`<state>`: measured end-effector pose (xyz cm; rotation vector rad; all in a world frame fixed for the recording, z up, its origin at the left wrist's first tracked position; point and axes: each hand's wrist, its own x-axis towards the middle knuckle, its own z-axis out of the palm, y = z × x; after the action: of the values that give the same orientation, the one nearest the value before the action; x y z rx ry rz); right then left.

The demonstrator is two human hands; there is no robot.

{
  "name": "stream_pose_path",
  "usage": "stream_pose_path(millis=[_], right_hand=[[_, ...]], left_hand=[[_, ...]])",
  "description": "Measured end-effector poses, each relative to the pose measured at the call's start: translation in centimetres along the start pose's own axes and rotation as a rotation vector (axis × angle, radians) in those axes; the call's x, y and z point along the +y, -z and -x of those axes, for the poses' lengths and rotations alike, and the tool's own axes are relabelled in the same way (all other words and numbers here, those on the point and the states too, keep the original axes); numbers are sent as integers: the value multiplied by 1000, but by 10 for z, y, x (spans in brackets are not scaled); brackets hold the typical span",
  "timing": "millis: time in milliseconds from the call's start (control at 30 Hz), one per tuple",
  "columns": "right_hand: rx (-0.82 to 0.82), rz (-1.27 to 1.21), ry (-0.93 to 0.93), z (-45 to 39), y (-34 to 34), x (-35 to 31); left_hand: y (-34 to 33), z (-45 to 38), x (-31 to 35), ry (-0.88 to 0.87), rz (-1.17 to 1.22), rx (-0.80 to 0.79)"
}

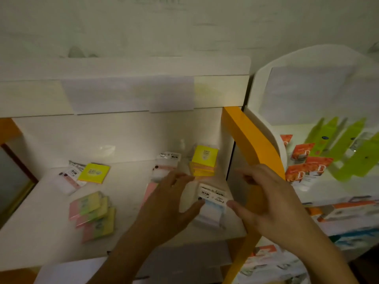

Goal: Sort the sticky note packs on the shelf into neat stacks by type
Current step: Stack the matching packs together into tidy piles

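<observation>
Now both hands pinch one white labelled pack at lower centre: left hand on its left edge, right hand on its right. Its long axis points toward the yellow stack just above it on the shelf.

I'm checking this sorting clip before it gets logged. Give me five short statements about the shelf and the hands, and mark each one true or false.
1. Both hands hold one white-labelled pack between them. True: the left hand and the right hand each have fingers on it.
2. The yellow stack sits near the shelf's left end. False: it stands at the back right, beside the orange upright.
3. A single yellow pack lies at the back left of the shelf. True.
4. The pink and yellow packs stand in a squared stack. False: they lie fanned and overlapping.
5. The neighbouring display on the right holds only sticky notes. False: it holds green packages and orange packages.
</observation>
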<state>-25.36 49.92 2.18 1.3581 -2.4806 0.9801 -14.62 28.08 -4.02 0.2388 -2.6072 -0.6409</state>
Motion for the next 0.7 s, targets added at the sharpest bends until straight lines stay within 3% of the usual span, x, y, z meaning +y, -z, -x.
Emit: stream_pose_path(millis=[67, 333, 700], right_hand=[[19, -56, 30, -4, -3, -1], [-41, -89, 80, -21, -31, -2], [-23, -148, 121, -47, -52, -6]], left_hand=[[26, 5, -19, -15, -2, 36], [69, 30, -55, 229, 10, 199], [67, 34, -52, 260, 26, 277]])
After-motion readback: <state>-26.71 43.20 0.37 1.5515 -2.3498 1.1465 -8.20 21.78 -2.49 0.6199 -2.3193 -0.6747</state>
